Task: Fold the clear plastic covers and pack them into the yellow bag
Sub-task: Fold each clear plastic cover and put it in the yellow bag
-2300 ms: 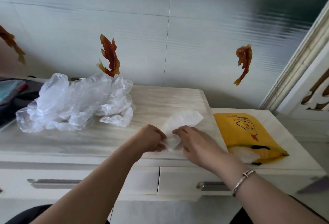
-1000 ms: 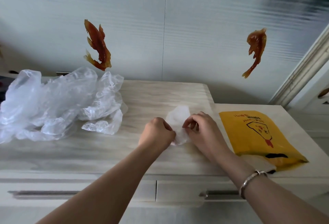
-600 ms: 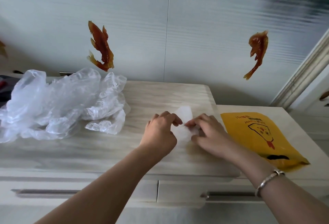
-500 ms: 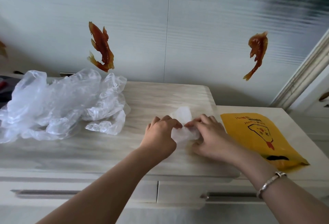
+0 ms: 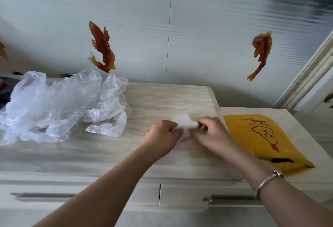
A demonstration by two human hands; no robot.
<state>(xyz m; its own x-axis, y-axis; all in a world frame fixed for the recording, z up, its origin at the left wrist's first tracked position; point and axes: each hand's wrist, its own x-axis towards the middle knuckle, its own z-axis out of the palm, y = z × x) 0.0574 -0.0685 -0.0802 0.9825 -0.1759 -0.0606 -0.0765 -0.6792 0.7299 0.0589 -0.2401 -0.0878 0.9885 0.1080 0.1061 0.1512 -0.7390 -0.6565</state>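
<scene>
While your fingers curl in from both sides, your left hand (image 5: 163,134) and right hand (image 5: 210,134) each pinch one small folded cover (image 5: 184,125), held just above the cabinet top (image 5: 162,100) between them. You look partway through this fold: the piece is compact but not yet in the bag. Just beside your right hand lies one yellow bag (image 5: 264,136), flat on the lower side surface; whether anything is already inside, you cannot tell from here. Well to your left sits one heap of clear covers (image 5: 59,104), crumpled and overlapping, too tangled to count singly, all unfolded. So most of the job seems left. Two orange fish decorations (image 5: 102,47) hang on the wall behind.
</scene>
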